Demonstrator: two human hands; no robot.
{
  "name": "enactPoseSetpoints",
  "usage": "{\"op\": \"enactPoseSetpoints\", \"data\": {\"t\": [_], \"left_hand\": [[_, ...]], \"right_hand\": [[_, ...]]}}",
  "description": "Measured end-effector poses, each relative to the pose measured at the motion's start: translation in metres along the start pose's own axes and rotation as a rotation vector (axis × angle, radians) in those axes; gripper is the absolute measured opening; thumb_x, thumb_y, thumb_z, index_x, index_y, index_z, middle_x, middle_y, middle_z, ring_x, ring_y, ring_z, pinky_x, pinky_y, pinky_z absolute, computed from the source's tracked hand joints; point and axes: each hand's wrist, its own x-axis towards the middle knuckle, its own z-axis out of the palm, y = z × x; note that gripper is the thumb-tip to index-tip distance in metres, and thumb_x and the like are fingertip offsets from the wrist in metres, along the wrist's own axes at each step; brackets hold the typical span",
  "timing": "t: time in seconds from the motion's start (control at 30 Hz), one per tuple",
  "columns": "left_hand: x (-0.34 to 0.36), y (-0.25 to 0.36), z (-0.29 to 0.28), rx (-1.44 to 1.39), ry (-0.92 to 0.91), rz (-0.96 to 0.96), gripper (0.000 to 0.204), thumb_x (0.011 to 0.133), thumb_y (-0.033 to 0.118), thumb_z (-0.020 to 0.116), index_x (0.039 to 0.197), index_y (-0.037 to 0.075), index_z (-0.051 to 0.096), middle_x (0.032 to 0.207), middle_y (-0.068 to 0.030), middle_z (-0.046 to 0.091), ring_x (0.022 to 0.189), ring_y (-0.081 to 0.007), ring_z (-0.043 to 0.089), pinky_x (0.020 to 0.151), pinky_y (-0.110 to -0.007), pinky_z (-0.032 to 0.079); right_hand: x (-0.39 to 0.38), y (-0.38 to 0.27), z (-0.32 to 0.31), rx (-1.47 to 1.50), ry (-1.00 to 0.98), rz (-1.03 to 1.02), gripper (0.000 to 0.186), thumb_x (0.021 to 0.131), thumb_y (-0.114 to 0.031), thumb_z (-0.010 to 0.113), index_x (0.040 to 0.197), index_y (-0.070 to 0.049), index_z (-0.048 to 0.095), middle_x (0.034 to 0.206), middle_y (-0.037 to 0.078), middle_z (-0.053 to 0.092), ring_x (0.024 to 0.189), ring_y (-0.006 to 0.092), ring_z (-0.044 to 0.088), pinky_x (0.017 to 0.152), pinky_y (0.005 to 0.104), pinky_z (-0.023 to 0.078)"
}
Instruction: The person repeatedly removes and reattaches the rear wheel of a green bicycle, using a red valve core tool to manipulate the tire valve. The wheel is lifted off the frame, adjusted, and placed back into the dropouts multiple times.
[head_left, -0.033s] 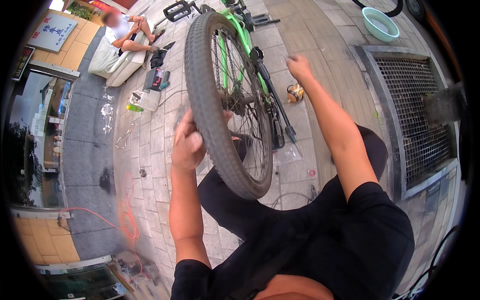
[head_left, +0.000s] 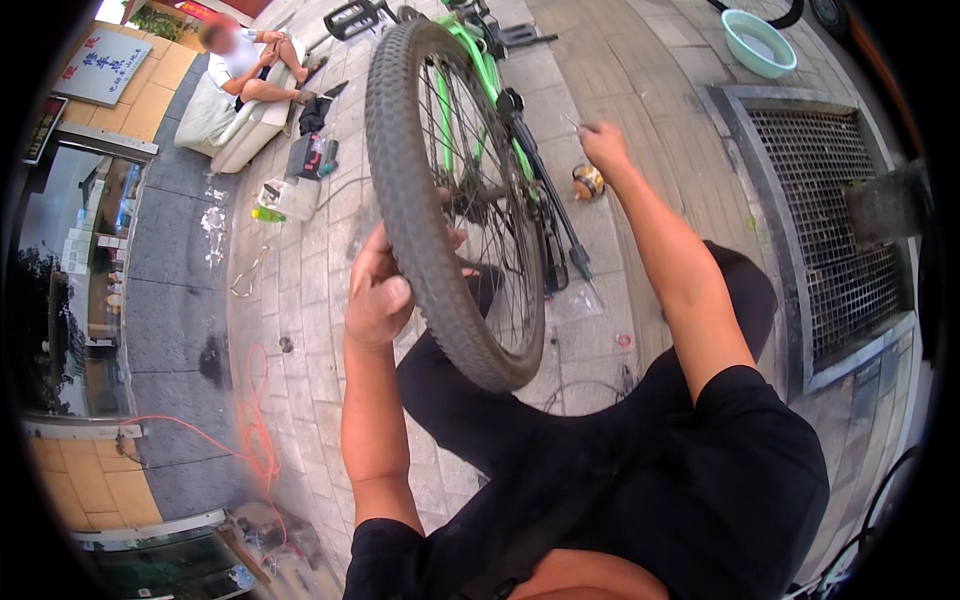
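Observation:
A bicycle with a bright green frame [head_left: 485, 75] stands in front of me, its knobby black tyre [head_left: 410, 200] turned toward me. My left hand [head_left: 380, 295] grips this tyre at its left side, thumb on the near face, with fingertips showing past the rim among the spokes. To the right of the wheel, my right hand [head_left: 605, 148] is raised in a closed grip. A thin metal piece [head_left: 571, 122] pokes out of it; its kind is too small to tell. Alongside the wheel runs a black kickstand-like bar [head_left: 545, 185].
Beyond my right hand is a round brown-and-white object [head_left: 588, 182]. A pale green basin [head_left: 758, 45] and a metal floor grate [head_left: 820, 220] lie right. At left are a white tub [head_left: 290, 200], a toolbox [head_left: 306, 157], an orange cord [head_left: 258, 440] and a seated person [head_left: 245, 65].
My right hand has shifted slightly downward, and the thin metal piece in it now shows. The tyre tread looks sharper than before. My left hand stays on the tyre.

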Motion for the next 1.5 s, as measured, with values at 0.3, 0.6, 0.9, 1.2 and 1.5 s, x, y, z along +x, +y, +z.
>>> {"op": "enactPoseSetpoints", "data": {"t": [0.3, 0.6, 0.9, 1.2, 1.5], "left_hand": [[-0.089, -0.056, 0.007, -0.216, 0.162, -0.211, 0.083, 0.091, 0.042, 0.06, 0.152, -0.01, 0.039, 0.149, -0.0282, 0.05, 0.12, -0.0429, 0.066, 0.108, -0.051, 0.052], [-0.114, -0.12, 0.007, -0.244, 0.309, -0.458, 0.069, 0.107, 0.05, 0.047, 0.146, -0.006, 0.048, 0.126, -0.0208, 0.064, 0.106, -0.037, 0.073, 0.095, -0.048, 0.06], [-0.082, -0.147, 0.002, -0.177, 0.369, -0.858, 0.064, 0.101, 0.049, 0.066, 0.136, -0.003, 0.055, 0.116, -0.0171, 0.067, 0.085, -0.0309, 0.073, 0.078, -0.042, 0.062], [-0.07, -0.175, 0.009, -0.023, 0.314, -0.799, 0.072, 0.104, 0.056, 0.059, 0.128, -0.011, 0.059, 0.099, -0.0121, 0.068, 0.089, -0.0245, 0.071, 0.083, -0.037, 0.059], [-0.075, -0.176, -0.005, 0.026, 0.226, -0.824, 0.072, 0.107, 0.053, 0.053, 0.136, -0.012, 0.055, 0.11, -0.014, 0.068, 0.1, -0.0257, 0.071, 0.092, -0.036, 0.056]], "right_hand": [[-0.209, 0.157, -0.001, -0.471, -0.275, 0.474, 0.037, 0.085, -0.02, 0.061, 0.116, -0.014, 0.08, 0.123, 0.021, 0.073, 0.119, 0.0397, 0.068, 0.103, 0.0465, 0.052], [-0.271, 0.173, -0.026, -0.837, -0.566, 0.281, 0.031, 0.087, -0.018, 0.061, 0.11, -0.008, 0.08, 0.117, 0.019, 0.076, 0.119, 0.0339, 0.07, 0.105, 0.0461, 0.047], [-0.286, 0.188, -0.029, -0.945, -0.725, 0.337, 0.034, 0.091, -0.017, 0.057, 0.118, -0.009, 0.077, 0.126, 0.016, 0.074, 0.116, 0.0316, 0.072, 0.101, 0.048, 0.052], [-0.253, 0.21, -0.045, -0.765, -0.526, 0.779, 0.044, 0.095, -0.021, 0.059, 0.136, -0.011, 0.069, 0.146, 0.014, 0.063, 0.137, 0.0304, 0.06, 0.111, 0.0434, 0.05], [-0.259, 0.262, -0.029, -0.842, -0.623, 0.706, 0.041, 0.095, -0.018, 0.059, 0.132, -0.008, 0.071, 0.144, 0.017, 0.064, 0.135, 0.031, 0.061, 0.108, 0.0428, 0.052]]}}
